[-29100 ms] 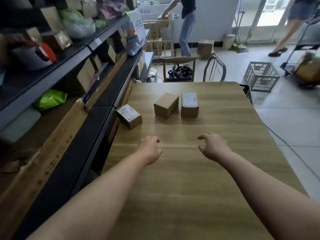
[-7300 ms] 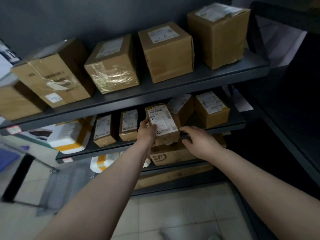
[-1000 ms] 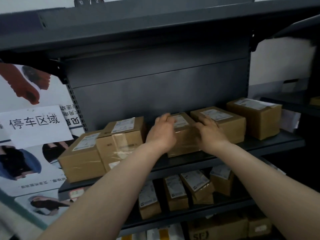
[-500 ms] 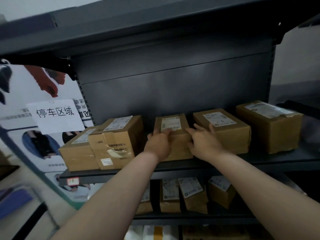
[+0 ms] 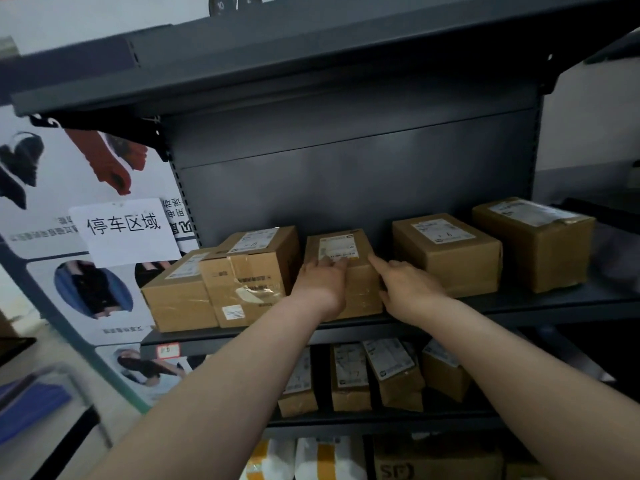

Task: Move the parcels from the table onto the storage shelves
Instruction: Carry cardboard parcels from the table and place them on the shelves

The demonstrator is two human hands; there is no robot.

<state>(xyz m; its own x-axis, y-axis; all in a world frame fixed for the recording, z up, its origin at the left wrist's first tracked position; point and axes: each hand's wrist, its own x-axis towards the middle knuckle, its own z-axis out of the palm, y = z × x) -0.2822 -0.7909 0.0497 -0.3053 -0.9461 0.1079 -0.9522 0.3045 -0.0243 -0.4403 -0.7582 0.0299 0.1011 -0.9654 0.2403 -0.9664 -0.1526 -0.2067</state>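
— Where is the parcel?
— Standing mid-row on the dark shelf.
— And the hands?
— Left hand: fingers together, laid over its top front edge. Right hand: straight forefinger touches its right edge.

Plain brown cardboard on the middle parcel, white label up top with fine dark print. Same brown on the taped box to the left, shiny clear tape across the front, small white sticker low down. Dark grey all over the shelf and back panel. White paper sign with bold black characters, over a pale poster patched in red, black and blue. Further down, brown small parcels with white labels, then white bags striped yellow-orange, and dark letters on a brown carton
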